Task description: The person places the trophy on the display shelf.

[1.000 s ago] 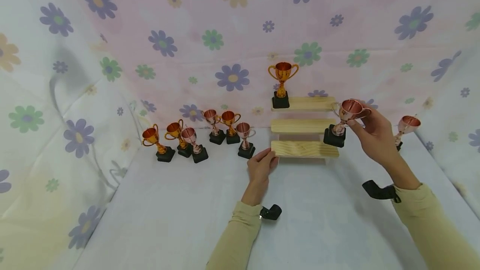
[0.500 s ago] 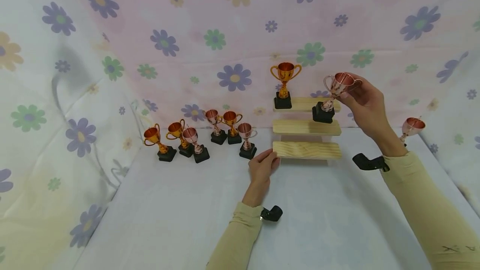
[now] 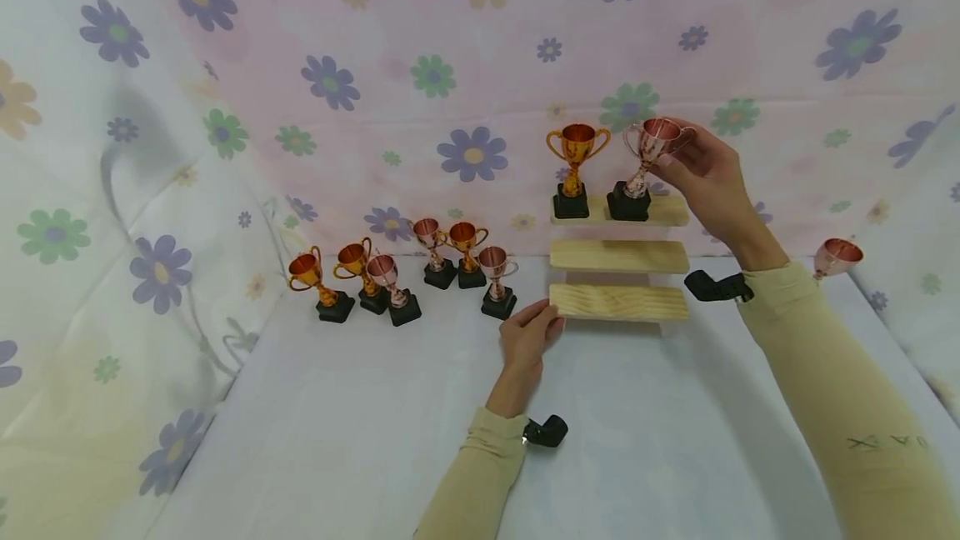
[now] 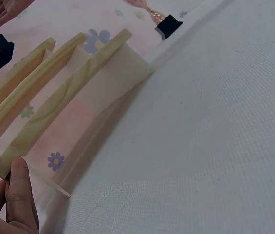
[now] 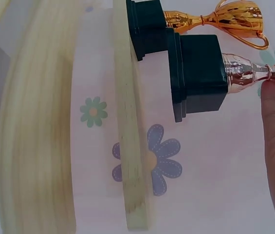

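Observation:
A three-step wooden stand sits at the back of the table. My left hand pinches the left end of its bottom step between thumb and fingers. A gold trophy stands on the top step. My right hand holds a pink trophy by its cup, upright, its black base at the top step just right of the gold trophy. Whether the base rests fully on the wood I cannot tell.
Several small gold and pink trophies stand in a cluster on the white table left of the stand. One more pink trophy stands at the far right. Floral cloth walls in the back and both sides.
My right hand has carried the pink trophy up and to the left, from beside the middle step to the top step next to the gold trophy. The left hand has stayed put.

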Demonstrator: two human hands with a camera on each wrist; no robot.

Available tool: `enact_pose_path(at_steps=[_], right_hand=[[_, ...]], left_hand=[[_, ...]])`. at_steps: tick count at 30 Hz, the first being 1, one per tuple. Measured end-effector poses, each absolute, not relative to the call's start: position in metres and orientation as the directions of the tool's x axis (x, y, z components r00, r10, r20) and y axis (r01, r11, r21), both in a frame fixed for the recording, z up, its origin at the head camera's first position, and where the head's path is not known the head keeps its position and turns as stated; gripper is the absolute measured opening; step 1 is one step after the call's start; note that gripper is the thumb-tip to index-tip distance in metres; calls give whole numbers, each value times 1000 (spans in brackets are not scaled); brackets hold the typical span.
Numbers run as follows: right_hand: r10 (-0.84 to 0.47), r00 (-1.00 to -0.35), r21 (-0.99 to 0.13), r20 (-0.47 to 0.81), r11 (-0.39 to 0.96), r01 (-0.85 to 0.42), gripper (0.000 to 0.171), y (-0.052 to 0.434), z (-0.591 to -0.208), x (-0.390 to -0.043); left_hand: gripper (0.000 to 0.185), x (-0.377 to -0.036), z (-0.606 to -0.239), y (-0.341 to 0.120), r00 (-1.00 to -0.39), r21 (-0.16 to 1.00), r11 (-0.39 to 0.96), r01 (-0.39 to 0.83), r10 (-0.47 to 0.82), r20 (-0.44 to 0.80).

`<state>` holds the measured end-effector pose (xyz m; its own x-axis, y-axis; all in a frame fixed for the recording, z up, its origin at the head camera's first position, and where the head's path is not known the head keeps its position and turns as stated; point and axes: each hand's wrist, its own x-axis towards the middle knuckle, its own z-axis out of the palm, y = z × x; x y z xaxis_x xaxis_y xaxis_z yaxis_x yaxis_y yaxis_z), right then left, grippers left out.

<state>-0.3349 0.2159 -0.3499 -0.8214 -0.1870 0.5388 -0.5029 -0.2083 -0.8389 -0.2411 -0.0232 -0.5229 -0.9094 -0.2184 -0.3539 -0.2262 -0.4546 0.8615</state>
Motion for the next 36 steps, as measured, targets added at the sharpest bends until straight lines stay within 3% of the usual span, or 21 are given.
enact_pose_path(at_steps=[16,36], right_hand=[[-244,-858,-892,452,-129,-433,36,213,-361,-358],[-257,-858,-895,445,-169,-414,34,204,-363,-366]], left_hand=[[22,-236,-525,-20,-915,860,-462,-218,-208,-344],[22,-237,-522,-24,-918,863,-464,-200,-219,-331]])
